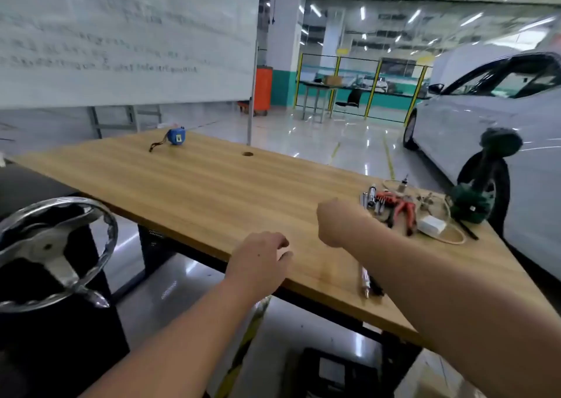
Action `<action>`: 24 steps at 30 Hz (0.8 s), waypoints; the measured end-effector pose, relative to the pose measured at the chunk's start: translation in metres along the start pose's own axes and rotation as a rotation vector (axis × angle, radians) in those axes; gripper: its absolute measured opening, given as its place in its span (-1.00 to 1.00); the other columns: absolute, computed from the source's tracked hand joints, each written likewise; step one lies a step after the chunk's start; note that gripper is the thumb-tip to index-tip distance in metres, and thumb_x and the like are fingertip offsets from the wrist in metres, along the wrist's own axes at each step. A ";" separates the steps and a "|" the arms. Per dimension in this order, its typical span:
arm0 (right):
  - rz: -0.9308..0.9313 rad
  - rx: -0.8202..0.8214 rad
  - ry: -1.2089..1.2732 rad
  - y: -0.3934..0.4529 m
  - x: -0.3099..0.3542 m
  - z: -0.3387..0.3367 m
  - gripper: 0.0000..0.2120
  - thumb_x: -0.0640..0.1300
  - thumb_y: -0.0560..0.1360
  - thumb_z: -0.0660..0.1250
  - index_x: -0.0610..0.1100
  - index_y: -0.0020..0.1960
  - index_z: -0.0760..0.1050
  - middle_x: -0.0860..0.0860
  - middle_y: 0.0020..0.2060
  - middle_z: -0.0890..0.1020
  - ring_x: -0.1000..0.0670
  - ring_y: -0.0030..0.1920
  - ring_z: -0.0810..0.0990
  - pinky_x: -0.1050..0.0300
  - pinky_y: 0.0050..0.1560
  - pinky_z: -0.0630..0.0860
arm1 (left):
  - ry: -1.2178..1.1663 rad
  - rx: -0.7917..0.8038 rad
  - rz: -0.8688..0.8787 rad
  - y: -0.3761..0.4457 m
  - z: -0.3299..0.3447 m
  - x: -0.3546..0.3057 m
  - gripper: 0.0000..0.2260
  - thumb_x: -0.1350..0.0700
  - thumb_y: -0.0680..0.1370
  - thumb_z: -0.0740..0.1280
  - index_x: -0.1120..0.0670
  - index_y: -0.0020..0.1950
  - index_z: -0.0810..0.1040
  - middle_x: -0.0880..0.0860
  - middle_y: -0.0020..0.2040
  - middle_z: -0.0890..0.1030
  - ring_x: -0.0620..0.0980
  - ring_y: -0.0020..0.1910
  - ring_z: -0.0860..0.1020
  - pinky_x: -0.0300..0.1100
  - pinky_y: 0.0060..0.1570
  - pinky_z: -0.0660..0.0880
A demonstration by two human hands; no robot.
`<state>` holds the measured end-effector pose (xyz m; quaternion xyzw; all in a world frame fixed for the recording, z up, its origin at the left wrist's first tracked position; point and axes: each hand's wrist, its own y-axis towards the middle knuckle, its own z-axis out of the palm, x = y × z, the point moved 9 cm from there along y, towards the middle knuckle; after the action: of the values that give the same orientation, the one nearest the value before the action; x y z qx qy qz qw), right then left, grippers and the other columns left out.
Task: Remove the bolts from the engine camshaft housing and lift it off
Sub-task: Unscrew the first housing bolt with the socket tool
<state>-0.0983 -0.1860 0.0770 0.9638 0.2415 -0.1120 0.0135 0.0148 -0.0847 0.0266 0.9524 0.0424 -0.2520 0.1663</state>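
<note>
Both hands hovered over the wooden table's near edge, neither gripping anything I could see.

Left hand (261,253) hung with fingers loosely curled above the table (188,185); right hand (337,223), knuckles bent away, hid its fingers, so its grip was unclear. A chrome handwheel (51,251) sat far left, cut off. Blurred sockets and red pliers (400,210) lay just beyond the right hand, a green power tool (485,175) further right. No camshaft housing or bolts showed.
</note>
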 end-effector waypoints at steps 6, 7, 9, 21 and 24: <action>0.100 0.170 -0.160 0.004 -0.049 0.033 -0.88 -0.28 0.48 0.19 -0.13 -0.21 0.38 -0.02 -0.25 0.46 -0.04 -0.27 0.48 -0.01 -0.11 0.56 | 0.073 0.159 0.037 -0.002 0.029 -0.014 -0.69 -0.11 0.64 0.23 -0.03 0.31 0.54 -0.09 0.19 0.55 -0.06 0.16 0.48 -0.07 0.22 0.49; 0.089 0.172 -0.151 0.007 -0.048 0.037 -0.86 -0.27 0.48 0.19 -0.12 -0.23 0.37 -0.02 -0.25 0.45 -0.05 -0.26 0.49 -0.01 -0.09 0.57 | 0.072 0.166 0.043 -0.003 0.030 -0.012 -0.70 -0.11 0.64 0.23 -0.03 0.29 0.55 -0.09 0.20 0.53 -0.06 0.16 0.47 -0.07 0.24 0.48; 0.064 0.180 -0.142 0.009 -0.044 0.042 -0.83 -0.26 0.50 0.20 -0.11 -0.25 0.36 -0.02 -0.26 0.46 -0.06 -0.22 0.51 0.00 -0.06 0.58 | 0.072 0.192 0.064 -0.007 0.031 -0.012 -0.71 -0.12 0.64 0.22 -0.03 0.27 0.55 -0.11 0.22 0.52 -0.07 0.17 0.46 -0.08 0.26 0.47; 0.108 0.056 0.227 0.012 0.002 0.008 -0.94 -0.21 0.53 0.28 -0.19 -0.11 0.44 -0.05 -0.24 0.57 -0.06 -0.27 0.58 0.10 -0.38 0.49 | -0.057 0.299 -0.059 -0.025 0.008 -0.006 -0.56 -0.20 0.66 0.15 -0.02 0.46 0.44 -0.04 0.34 0.55 -0.03 0.23 0.50 -0.09 0.25 0.44; 0.001 -0.106 0.475 0.011 0.057 -0.046 -0.92 -0.22 0.52 0.25 -0.24 -0.05 0.44 -0.13 -0.21 0.63 -0.14 -0.20 0.64 0.05 -0.28 0.57 | -0.290 0.152 -0.237 -0.030 -0.034 0.016 -0.45 -0.32 0.64 0.06 0.02 0.40 0.48 0.00 0.27 0.60 0.01 0.23 0.54 0.05 0.28 0.47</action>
<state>-0.0343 -0.1650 0.1090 0.9611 0.2430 0.1308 0.0068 0.0399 -0.0453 0.0373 0.9044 0.1107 -0.4066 0.0676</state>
